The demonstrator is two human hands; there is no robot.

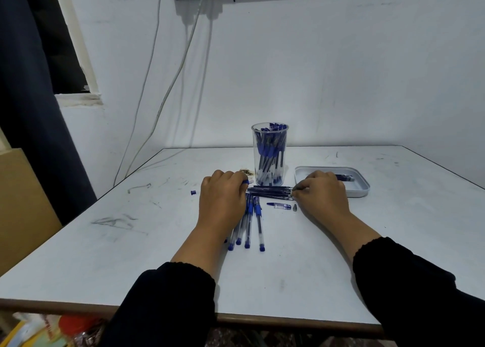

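Observation:
A row of dark blue refills (270,192) lies crosswise on the white table (157,255), between my two hands. My left hand (223,199) has curled fingers at the row's left end, with a small blue cap at its fingertips. At the right end, my right hand (321,193) pinches the refill tips. Several blue pens (252,223) lie side by side below the row, partly under my left hand. A clear pen cap (279,205) and a dark cone-shaped tip (295,207) lie beside my right hand.
A clear cup (270,155) full of blue pens stands behind the refills. A shallow white tray (362,186) with a few refills sits at the right. A loose blue cap (193,192) lies at the left. Cables hang down the wall.

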